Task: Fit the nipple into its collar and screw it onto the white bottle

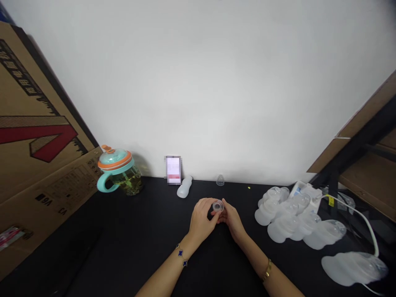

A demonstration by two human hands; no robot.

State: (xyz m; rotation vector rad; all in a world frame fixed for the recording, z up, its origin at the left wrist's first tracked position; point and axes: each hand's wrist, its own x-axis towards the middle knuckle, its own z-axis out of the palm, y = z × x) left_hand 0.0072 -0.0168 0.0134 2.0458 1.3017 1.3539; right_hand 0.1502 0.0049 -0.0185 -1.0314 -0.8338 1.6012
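Between the two hands, just above the middle of the table (148,227), sits a small clear ring (218,206), face up toward the head camera. Grip: both hands are on it. The left hand (201,219) pinches its left and near edge, thumb in front; the right hand (232,220) steadies the right edge with curled fingers. Pressure cannot be read.

Handling, by judgement: very light, thin-walled, probably plastic or silicone. Whether stiff or springy, cannot tell. Smooth surface, so likely slippery if damp; a hard squeeze might bend it. Best hold is the outer rim, fingertips on opposite sides, leaving the centre free.

Beyond the hands, near the wall (216,90): a clear dome (220,180) standing apart; to its left a white bottle (185,187) lying tilted, beside a blurred screen (173,170). Farther left, a lidded jug (125,175) with leaves inside, near a cardboard box (37,123). Right side: a cluster of pale bottles (286,225) lying close together, one more bottle (352,268) nearer the person.
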